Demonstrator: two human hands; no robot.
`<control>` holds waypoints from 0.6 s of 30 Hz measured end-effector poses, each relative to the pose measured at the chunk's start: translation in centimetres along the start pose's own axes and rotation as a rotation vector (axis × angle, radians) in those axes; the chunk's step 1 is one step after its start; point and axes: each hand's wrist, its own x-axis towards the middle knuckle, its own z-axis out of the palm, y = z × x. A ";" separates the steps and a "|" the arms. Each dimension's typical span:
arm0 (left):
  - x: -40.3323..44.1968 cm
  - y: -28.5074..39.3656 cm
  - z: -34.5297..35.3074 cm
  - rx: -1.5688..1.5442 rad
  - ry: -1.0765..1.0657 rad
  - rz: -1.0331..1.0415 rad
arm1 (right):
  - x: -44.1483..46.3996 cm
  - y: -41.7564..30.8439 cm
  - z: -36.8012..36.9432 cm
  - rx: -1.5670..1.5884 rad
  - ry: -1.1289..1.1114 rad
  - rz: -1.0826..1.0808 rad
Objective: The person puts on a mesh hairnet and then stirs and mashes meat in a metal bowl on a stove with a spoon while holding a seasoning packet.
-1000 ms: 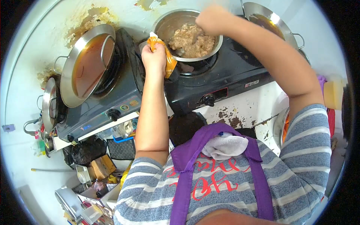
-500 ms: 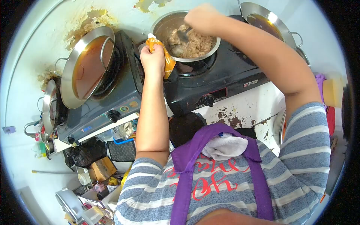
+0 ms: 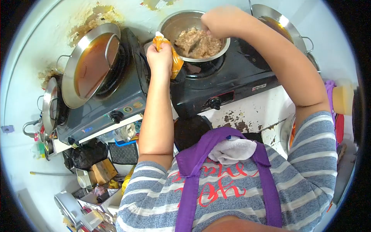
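The steel bowl (image 3: pixel 170 27) of mixture (image 3: pixel 209 48) sits toward the left edge of the black stove (image 3: pixel 249 69), with bare stovetop reaching its front edge. Left hand (image 3: pixel 159 58) clenches an orange patterned piece (image 3: pixel 177 66) at the bowl's rim; the right hand's (image 3: pixel 221 23) fingers grasp a utensil (image 3: pixel 192 47), handle mostly hidden.

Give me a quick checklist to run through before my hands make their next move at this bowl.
1. Round stainless-steel bowl over a burner of the black gas stove: ok.
2. Left hand holding the orange, white-patterned cloth or packet at the rim: ok.
3. Right hand on the dark utensil in the lumpy brown mixture: ok, grip partly hidden.
4. Flame beneath: cannot tell, hidden.
5. Left hand clear of the wide metal pan of reddish-brown liquid: ok.
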 end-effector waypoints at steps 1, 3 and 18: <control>-0.1 0.2 0.1 0.001 0.009 -0.016 | -0.3 -0.2 -0.3 -0.028 -0.007 -0.020; -0.4 0.8 0.2 0.005 0.025 -0.044 | -0.1 -0.3 1.8 -0.040 -0.020 -0.009; -0.4 0.9 0.1 -0.042 0.027 -0.075 | -0.7 2.5 0.2 -0.133 -0.022 0.129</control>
